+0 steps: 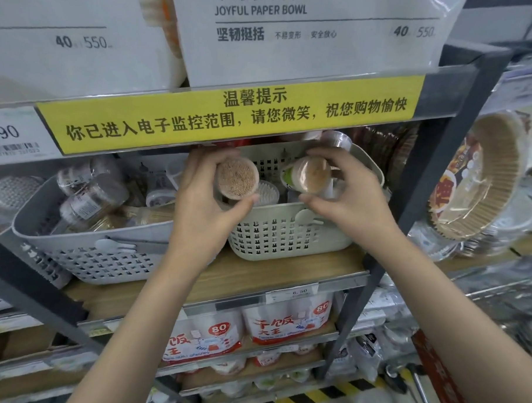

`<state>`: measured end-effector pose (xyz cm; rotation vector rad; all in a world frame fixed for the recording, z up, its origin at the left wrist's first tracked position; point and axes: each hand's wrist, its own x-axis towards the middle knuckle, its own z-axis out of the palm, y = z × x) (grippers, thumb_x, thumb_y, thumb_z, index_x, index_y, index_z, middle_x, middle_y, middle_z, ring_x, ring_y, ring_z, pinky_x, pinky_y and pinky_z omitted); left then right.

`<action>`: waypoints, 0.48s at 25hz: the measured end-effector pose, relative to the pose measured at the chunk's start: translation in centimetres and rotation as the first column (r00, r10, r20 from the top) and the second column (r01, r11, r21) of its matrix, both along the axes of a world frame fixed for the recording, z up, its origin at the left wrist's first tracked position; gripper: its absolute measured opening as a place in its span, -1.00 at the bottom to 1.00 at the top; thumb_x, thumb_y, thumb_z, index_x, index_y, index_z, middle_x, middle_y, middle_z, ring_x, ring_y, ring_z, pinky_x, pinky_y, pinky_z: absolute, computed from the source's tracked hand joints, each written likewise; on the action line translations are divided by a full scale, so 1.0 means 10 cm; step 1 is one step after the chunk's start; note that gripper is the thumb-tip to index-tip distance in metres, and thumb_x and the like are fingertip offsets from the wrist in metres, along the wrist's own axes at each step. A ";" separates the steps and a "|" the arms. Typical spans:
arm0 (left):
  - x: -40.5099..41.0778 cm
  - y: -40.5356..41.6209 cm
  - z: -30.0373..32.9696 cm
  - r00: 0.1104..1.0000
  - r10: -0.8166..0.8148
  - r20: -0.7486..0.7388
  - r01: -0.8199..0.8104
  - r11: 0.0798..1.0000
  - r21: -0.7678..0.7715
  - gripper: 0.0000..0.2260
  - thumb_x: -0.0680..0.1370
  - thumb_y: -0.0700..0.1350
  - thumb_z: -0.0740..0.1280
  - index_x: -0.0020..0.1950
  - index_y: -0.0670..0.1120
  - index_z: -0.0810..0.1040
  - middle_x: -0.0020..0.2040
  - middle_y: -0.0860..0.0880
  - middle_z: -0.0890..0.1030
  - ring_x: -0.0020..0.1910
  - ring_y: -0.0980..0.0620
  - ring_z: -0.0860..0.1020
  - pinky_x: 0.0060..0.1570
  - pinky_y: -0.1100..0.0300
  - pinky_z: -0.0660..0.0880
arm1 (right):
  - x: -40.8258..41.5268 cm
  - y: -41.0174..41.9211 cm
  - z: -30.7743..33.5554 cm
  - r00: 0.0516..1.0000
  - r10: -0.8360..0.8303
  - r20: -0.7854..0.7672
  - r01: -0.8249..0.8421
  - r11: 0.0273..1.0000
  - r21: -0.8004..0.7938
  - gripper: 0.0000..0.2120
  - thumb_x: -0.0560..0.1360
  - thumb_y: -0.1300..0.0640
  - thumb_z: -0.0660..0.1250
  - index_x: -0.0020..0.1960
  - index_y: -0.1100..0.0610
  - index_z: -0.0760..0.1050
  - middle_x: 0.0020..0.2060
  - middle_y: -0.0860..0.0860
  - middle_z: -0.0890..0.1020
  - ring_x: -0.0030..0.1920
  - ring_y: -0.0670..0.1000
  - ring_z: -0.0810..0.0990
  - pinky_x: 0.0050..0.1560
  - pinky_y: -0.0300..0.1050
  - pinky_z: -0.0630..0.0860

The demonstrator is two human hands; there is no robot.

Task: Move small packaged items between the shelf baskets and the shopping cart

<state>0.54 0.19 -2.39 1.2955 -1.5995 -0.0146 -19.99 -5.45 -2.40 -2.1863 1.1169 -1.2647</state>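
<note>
Tubs (238, 179) (311, 175) (toothpick ends out) sit pinched in left hand (204, 210) and right hand (350, 197), above the basket (290, 236) rim, close under the shelf edge (230, 117).

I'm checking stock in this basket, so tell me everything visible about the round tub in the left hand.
The round tub is a clear plastic cylinder packed with thin tan sticks, seemingly toothpicks, its circular end facing the camera. It lies tilted on its side above the cream basket. The left hand grips it, fingers over the top and thumb underneath.
</note>
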 end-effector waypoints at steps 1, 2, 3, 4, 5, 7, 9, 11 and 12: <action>-0.04 0.04 0.00 1.000 -0.025 -0.014 0.025 1.000 -0.004 -0.57 0.37 -0.10 0.49 0.18 -0.01 0.43 0.11 0.06 0.45 0.15 0.16 0.42 0.15 0.33 0.35 | -0.03 0.08 -0.01 1.000 0.001 0.012 -0.001 1.000 0.009 -0.49 0.34 0.23 0.51 0.25 0.06 0.46 0.08 -0.26 0.50 0.11 -0.33 0.45 0.13 -0.51 0.31; -0.07 0.08 -0.01 0.998 -0.051 -0.023 0.051 0.999 -0.004 -0.57 0.37 -0.09 0.48 0.18 0.00 0.42 0.11 0.07 0.44 0.14 0.21 0.41 0.16 0.33 0.35 | -0.06 0.15 -0.03 1.000 -0.001 0.027 0.001 1.000 0.015 -0.48 0.35 0.22 0.51 0.26 0.06 0.45 0.09 -0.27 0.50 0.14 -0.34 0.45 0.15 -0.49 0.32; -0.11 0.12 -0.01 0.996 -0.079 -0.037 0.079 0.997 -0.001 -0.56 0.38 -0.09 0.47 0.19 0.02 0.40 0.10 0.10 0.43 0.14 0.24 0.41 0.17 0.33 0.35 | -0.09 0.23 -0.04 0.999 -0.006 0.045 0.005 1.000 0.017 -0.48 0.35 0.21 0.52 0.26 0.06 0.44 0.10 -0.25 0.51 0.16 -0.31 0.45 0.17 -0.45 0.35; -0.16 0.14 -0.01 0.991 -0.116 -0.060 0.117 0.993 0.007 -0.56 0.39 -0.09 0.47 0.20 0.04 0.40 0.10 0.12 0.44 0.16 0.23 0.42 0.19 0.31 0.36 | -0.13 0.31 -0.06 0.997 -0.017 0.069 0.015 1.000 0.018 -0.47 0.36 0.20 0.51 0.27 0.06 0.44 0.12 -0.23 0.51 0.18 -0.27 0.47 0.20 -0.39 0.37; -0.20 0.17 -0.01 0.984 -0.153 -0.088 0.155 0.988 0.016 -0.56 0.40 -0.09 0.47 0.21 0.06 0.39 0.11 0.14 0.46 0.18 0.21 0.43 0.20 0.29 0.37 | -0.17 0.39 -0.07 0.995 -0.026 0.099 0.024 1.000 0.019 -0.47 0.36 0.20 0.51 0.28 0.06 0.43 0.14 -0.20 0.52 0.20 -0.23 0.48 0.22 -0.32 0.40; -0.33 0.21 -0.03 0.965 -0.223 -0.139 0.231 0.972 0.042 -0.54 0.39 -0.06 0.48 0.21 0.11 0.39 0.14 0.16 0.48 0.19 0.17 0.46 0.19 0.28 0.39 | -0.31 0.57 -0.11 0.984 -0.065 0.167 0.060 0.998 0.033 -0.47 0.36 0.19 0.50 0.29 0.06 0.42 0.15 -0.14 0.54 0.20 -0.16 0.50 0.23 -0.25 0.43; -0.52 0.23 -0.08 0.935 -0.294 -0.198 0.314 0.946 0.080 -0.53 0.37 0.03 0.48 0.21 0.17 0.39 0.16 0.15 0.51 0.21 0.13 0.48 0.21 0.20 0.42 | -0.50 0.77 -0.18 0.963 -0.148 0.223 0.134 0.988 0.075 -0.48 0.36 0.15 0.49 0.28 0.03 0.43 0.15 -0.12 0.56 0.20 -0.12 0.52 0.21 -0.24 0.44; -0.77 0.24 -0.18 0.894 -0.349 -0.282 0.397 0.907 0.138 -0.51 0.33 0.13 0.46 0.22 0.21 0.40 0.17 0.19 0.52 0.21 0.14 0.49 0.22 0.14 0.43 | -0.74 1.00 -0.29 0.924 -0.260 0.279 0.224 0.962 0.154 -0.48 0.36 0.14 0.51 0.27 0.00 0.44 0.15 -0.12 0.57 0.19 -0.08 0.54 0.19 -0.21 0.46; -0.92 0.25 -0.25 0.867 -0.380 -0.321 0.449 0.877 0.174 -0.48 0.30 0.16 0.46 0.23 0.20 0.42 0.16 0.22 0.52 0.20 0.15 0.50 0.21 0.14 0.44 | -0.87 1.12 -0.36 0.896 -0.321 0.308 0.268 0.942 0.202 -0.48 0.36 0.16 0.53 0.26 0.00 0.46 0.15 -0.12 0.58 0.18 -0.08 0.55 0.17 -0.22 0.47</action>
